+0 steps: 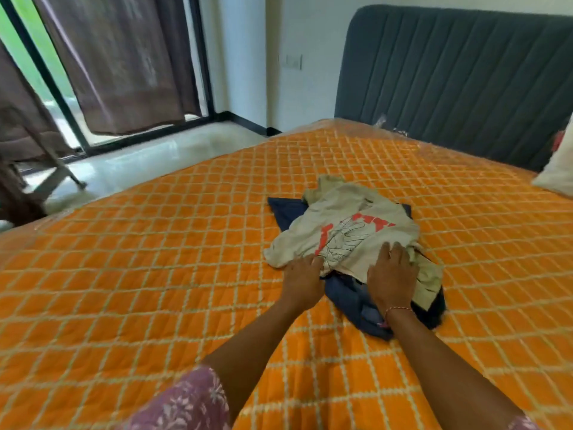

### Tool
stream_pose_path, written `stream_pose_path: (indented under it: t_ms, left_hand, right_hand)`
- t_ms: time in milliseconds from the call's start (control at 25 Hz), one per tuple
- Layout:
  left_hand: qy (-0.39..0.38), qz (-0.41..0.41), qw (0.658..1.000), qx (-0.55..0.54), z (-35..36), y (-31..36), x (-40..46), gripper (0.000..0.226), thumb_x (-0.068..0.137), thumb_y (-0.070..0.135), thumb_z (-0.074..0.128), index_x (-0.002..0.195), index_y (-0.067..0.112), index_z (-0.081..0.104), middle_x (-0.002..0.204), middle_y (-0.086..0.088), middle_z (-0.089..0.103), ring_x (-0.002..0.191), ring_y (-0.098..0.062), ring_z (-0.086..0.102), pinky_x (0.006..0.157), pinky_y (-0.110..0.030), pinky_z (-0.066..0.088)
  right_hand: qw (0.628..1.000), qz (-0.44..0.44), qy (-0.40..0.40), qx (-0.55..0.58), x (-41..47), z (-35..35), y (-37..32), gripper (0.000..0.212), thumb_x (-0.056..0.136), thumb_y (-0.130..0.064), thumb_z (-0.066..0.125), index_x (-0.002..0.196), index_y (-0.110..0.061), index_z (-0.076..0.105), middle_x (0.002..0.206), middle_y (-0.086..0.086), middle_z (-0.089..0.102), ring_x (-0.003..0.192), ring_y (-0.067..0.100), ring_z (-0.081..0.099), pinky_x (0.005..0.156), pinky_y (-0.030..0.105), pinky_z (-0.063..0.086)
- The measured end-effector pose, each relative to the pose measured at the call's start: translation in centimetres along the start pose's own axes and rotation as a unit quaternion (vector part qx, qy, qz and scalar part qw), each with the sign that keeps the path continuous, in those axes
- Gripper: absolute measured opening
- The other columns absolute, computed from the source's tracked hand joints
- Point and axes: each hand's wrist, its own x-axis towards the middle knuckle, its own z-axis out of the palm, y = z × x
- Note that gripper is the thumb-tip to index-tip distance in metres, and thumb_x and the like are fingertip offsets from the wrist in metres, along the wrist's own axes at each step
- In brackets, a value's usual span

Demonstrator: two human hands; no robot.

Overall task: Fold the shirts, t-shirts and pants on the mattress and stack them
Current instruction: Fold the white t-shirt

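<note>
Orange quilted cloth bedspread w/ pale stitched diamond grid (155,274): matt, puffy, soft-looking. Beige cotton-like t-shirt w/ red print (344,231): matt, creased. Dark blue cloth garment (350,299) under it: heavier weave, matt. Grey ribbed upholstered fabric headboard (459,79): matt. Brown cloth curtain (124,63): thin, dull. Pale polished floor (148,162): glossy, smooth.

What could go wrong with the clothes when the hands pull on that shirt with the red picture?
The beige t-shirt lies crumpled on dark blue clothes, so pulling it could drag those along and tangle the heap. The left hand seems to grip only its near edge while the right hand rests flat, so the shirt might bunch up more instead of spreading out for folding.
</note>
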Motion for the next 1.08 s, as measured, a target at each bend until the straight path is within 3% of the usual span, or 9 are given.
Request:
stream_pose_path:
  t_ms: [120,200,280,440,520,640,800,920,1080]
  left_hand:
    - [-0.060,0.032,0.998,-0.016,2.2,3.3,4.7,0.080,0.094,0.014,0.048,0.152,0.024,-0.006,0.160,-0.011,-0.003,0.147,-0.029,0.003,0.113,-0.046,0.022]
    - [-0.121,-0.009,0.990,-0.074,2.9,4.8,7.0,0.085,0.096,0.018,0.050,0.150,0.022,-0.016,0.159,-0.013,-0.012,0.147,-0.031,-0.003,0.115,-0.049,0.016]
    - [-0.128,-0.073,0.983,-0.112,3.0,6.1,8.0,0.085,0.096,0.026,0.051,0.151,0.015,-0.013,0.159,-0.013,-0.008,0.146,-0.032,0.002,0.114,-0.052,0.014]
    - [0.002,-0.176,0.949,-0.261,3.3,6.9,8.0,0.068,0.096,0.028,0.050,0.151,0.012,0.013,0.155,-0.016,0.019,0.137,-0.032,0.030,0.108,-0.045,0.028]
    - [0.062,-0.198,0.927,-0.314,2.7,6.7,7.5,0.053,0.098,0.032,0.045,0.145,0.016,0.028,0.147,-0.018,0.032,0.128,-0.034,0.039,0.102,-0.041,0.035]
    - [0.084,-0.196,0.823,-0.526,0.3,5.5,6.5,0.050,0.102,0.038,0.032,0.148,0.021,0.020,0.141,-0.016,0.037,0.122,-0.029,0.044,0.095,-0.036,0.042]
    - [0.134,-0.188,0.722,-0.652,-4.3,2.5,3.7,0.039,0.105,0.023,0.023,0.125,0.002,0.048,0.085,-0.005,0.062,0.079,-0.015,0.057,0.057,-0.018,0.053]
    - [0.104,-0.185,0.663,-0.718,-8.3,0.0,1.2,0.026,0.102,0.009,0.031,0.114,0.002,0.053,0.093,-0.002,0.064,0.095,-0.024,0.057,0.069,-0.030,0.053]
    - [0.088,-0.154,0.635,-0.752,-14.9,-3.1,-2.8,0.014,0.099,0.020,0.043,0.099,0.017,0.057,0.092,-0.005,0.062,0.081,-0.021,0.060,0.065,-0.038,0.054]
  right_hand:
    - [0.996,0.077,0.016,0.033,2.7,0.7,1.2,0.060,0.091,-0.030,0.058,0.136,0.004,0.041,0.137,0.024,0.044,0.126,0.038,0.041,0.094,0.050,0.039]
    - [0.993,0.106,0.028,0.033,3.4,1.0,1.6,0.042,0.097,-0.031,0.047,0.128,-0.002,0.050,0.131,0.017,0.050,0.124,0.033,0.042,0.097,0.047,0.035]
    - [0.991,0.112,0.044,0.058,4.0,1.2,2.0,0.025,0.098,-0.018,0.043,0.116,-0.007,0.056,0.122,0.014,0.055,0.117,0.033,0.046,0.095,0.044,0.034]
    - [0.971,0.001,0.117,0.210,3.7,0.4,-0.5,0.011,0.092,-0.010,0.051,0.096,-0.005,0.060,0.108,0.015,0.059,0.099,0.034,0.056,0.087,0.043,0.040]
    - [0.926,-0.032,0.130,0.352,2.4,-0.5,-3.1,0.007,0.094,-0.010,0.049,0.091,-0.006,0.054,0.104,0.011,0.056,0.092,0.023,0.054,0.079,0.037,0.043]
    - [0.816,0.040,0.031,0.576,0.7,-3.6,-6.7,0.006,0.099,-0.011,0.041,0.093,-0.010,0.042,0.077,-0.004,0.049,0.069,0.010,0.048,0.062,0.028,0.039]
    - [0.726,-0.007,-0.028,0.687,-1.2,-7.5,-10.2,0.015,0.096,-0.011,0.050,0.082,-0.016,0.050,0.077,-0.004,0.053,0.074,0.008,0.052,0.066,0.021,0.044]
    - [0.754,0.011,0.040,0.656,-3.6,-7.5,-10.9,0.010,0.090,-0.005,0.055,0.097,-0.013,0.052,0.094,0.001,0.057,0.092,0.019,0.055,0.071,0.014,0.043]
    - [0.878,0.005,0.014,0.479,-6.1,-5.3,-10.4,0.100,0.078,-0.039,0.073,0.152,-0.016,0.009,0.157,0.009,0.017,0.144,0.024,0.016,0.115,0.045,0.021]
